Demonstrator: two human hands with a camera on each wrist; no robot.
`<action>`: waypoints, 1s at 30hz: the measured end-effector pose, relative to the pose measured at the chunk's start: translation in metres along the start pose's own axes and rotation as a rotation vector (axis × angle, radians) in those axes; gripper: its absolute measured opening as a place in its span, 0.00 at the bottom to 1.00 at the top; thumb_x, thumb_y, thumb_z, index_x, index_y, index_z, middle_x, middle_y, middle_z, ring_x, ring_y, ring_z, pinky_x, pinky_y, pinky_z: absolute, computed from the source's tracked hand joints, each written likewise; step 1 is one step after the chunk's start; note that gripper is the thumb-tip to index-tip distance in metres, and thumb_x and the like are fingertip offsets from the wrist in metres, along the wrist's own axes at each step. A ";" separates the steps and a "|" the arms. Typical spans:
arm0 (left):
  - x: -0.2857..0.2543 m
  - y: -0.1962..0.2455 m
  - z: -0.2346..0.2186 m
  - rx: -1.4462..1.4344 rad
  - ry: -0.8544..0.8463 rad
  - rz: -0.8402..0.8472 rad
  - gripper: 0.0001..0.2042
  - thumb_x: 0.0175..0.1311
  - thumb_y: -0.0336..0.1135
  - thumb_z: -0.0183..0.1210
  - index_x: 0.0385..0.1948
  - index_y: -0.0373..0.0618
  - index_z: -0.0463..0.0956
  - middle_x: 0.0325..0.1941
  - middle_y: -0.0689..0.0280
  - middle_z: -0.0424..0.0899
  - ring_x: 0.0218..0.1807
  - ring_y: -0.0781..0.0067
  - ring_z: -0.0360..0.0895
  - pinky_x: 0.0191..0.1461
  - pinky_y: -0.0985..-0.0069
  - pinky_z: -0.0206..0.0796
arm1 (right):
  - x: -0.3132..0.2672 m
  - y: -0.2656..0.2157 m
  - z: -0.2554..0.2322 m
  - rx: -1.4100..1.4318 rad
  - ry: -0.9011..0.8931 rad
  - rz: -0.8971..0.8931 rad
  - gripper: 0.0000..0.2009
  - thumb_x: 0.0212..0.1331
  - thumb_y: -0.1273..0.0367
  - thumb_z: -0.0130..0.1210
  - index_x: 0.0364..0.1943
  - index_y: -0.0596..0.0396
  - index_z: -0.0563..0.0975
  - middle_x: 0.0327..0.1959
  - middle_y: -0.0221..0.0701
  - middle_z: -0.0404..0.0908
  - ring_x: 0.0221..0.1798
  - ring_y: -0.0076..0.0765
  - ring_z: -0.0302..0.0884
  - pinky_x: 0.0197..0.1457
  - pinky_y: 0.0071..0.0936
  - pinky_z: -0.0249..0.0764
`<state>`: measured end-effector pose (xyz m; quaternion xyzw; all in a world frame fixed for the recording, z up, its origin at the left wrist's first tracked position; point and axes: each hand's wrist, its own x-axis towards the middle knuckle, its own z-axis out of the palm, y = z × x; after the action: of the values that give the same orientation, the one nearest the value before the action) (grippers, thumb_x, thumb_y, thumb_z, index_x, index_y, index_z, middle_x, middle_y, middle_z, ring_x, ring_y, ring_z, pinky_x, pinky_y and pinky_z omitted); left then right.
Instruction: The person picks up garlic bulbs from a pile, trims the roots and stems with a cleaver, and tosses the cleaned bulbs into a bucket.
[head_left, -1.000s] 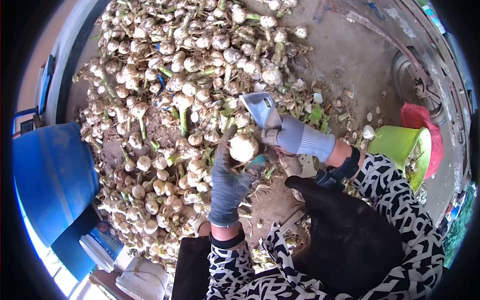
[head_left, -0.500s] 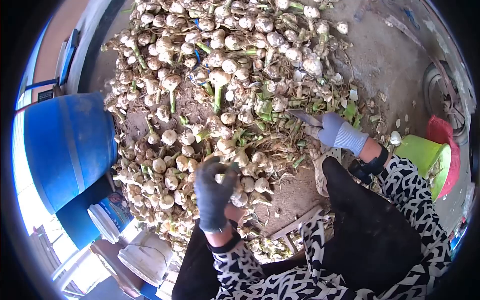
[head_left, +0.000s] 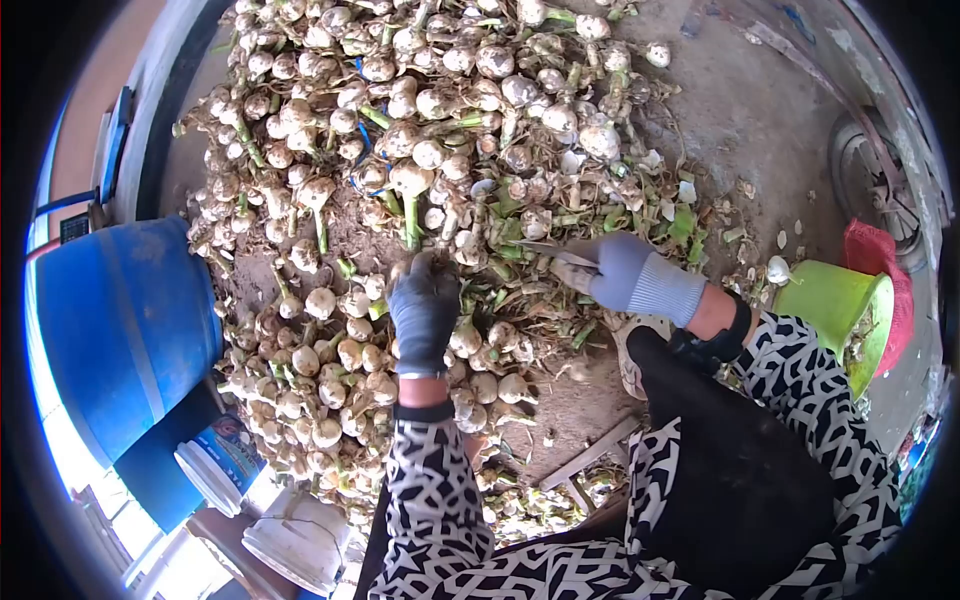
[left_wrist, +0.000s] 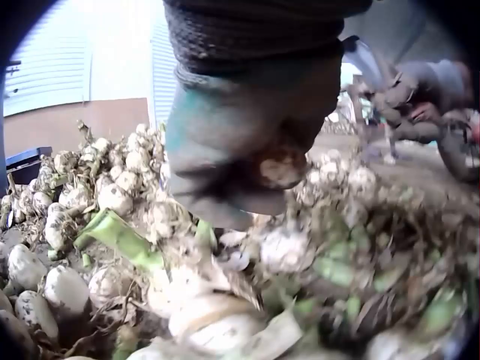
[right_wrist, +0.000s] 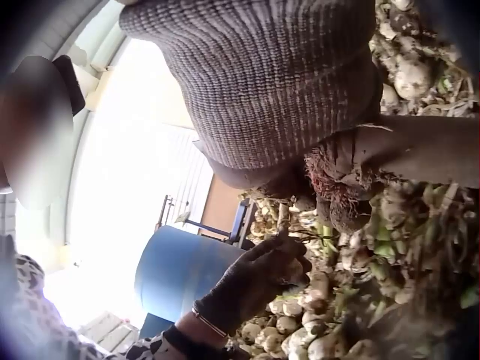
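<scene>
My left hand (head_left: 423, 312), in a dark grey glove, reaches over the bulb pile with its fingers curled. It grips a garlic bulb: the right wrist view shows its stem (right_wrist: 283, 217) rising above the fingers, and a brownish end (left_wrist: 280, 169) shows between them in the left wrist view. Most of that bulb is hidden by the glove. My right hand (head_left: 630, 272), in a lighter grey glove, holds a cleaver (head_left: 562, 253) to the right of the left hand. Its blade is almost edge-on in the head view and lies low over trimmings.
Garlic bulbs (head_left: 300, 130) with stems cover the ground ahead and left. Leaf and stem scraps (head_left: 535, 300) lie between the hands. A blue barrel (head_left: 130, 330) stands left, white buckets (head_left: 300, 545) lower left. On the right are a lime-green bucket (head_left: 810, 300), a red sack (head_left: 875, 260) and a wheel (head_left: 870, 180).
A pale bulb in the left hand one second ago was let go. That hand drew back, then reached forward and took another bulb. The cleaver turned from flat-facing to almost edge-on.
</scene>
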<state>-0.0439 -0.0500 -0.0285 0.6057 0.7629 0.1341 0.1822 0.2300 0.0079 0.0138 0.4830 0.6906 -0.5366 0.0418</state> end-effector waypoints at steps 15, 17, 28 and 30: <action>-0.042 0.084 -0.025 -1.471 -0.794 -0.173 0.19 0.62 0.44 0.58 0.39 0.32 0.76 0.27 0.59 0.81 0.26 0.72 0.77 0.29 0.79 0.70 | -0.019 -0.021 -0.038 0.549 0.059 -0.329 0.13 0.64 0.67 0.55 0.48 0.58 0.79 0.37 0.30 0.84 0.28 0.19 0.79 0.33 0.22 0.77; -0.042 0.085 -0.015 -1.321 -0.584 -0.037 0.26 0.61 0.52 0.58 0.45 0.33 0.73 0.32 0.59 0.80 0.28 0.73 0.76 0.33 0.79 0.69 | -0.015 -0.034 -0.045 0.554 -0.042 -0.250 0.13 0.62 0.68 0.58 0.47 0.60 0.79 0.34 0.30 0.83 0.27 0.18 0.77 0.31 0.20 0.77; -0.061 0.136 -0.035 -1.308 -0.116 -0.159 0.26 0.57 0.32 0.67 0.58 0.38 0.69 0.43 0.66 0.78 0.41 0.78 0.76 0.47 0.80 0.70 | -0.011 -0.009 -0.017 0.747 -0.104 0.047 0.14 0.60 0.66 0.62 0.46 0.58 0.76 0.32 0.27 0.81 0.32 0.22 0.79 0.37 0.23 0.76; -0.062 0.130 -0.033 -1.207 -0.022 -0.065 0.26 0.55 0.37 0.70 0.52 0.37 0.72 0.46 0.65 0.77 0.46 0.73 0.75 0.53 0.76 0.69 | -0.016 -0.007 -0.023 0.540 -0.144 0.127 0.14 0.59 0.66 0.62 0.46 0.55 0.76 0.33 0.28 0.82 0.31 0.25 0.80 0.36 0.24 0.76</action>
<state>0.0676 -0.0800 0.0634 0.3732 0.5682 0.5314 0.5054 0.2444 0.0165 0.0372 0.4799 0.4864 -0.7302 -0.0059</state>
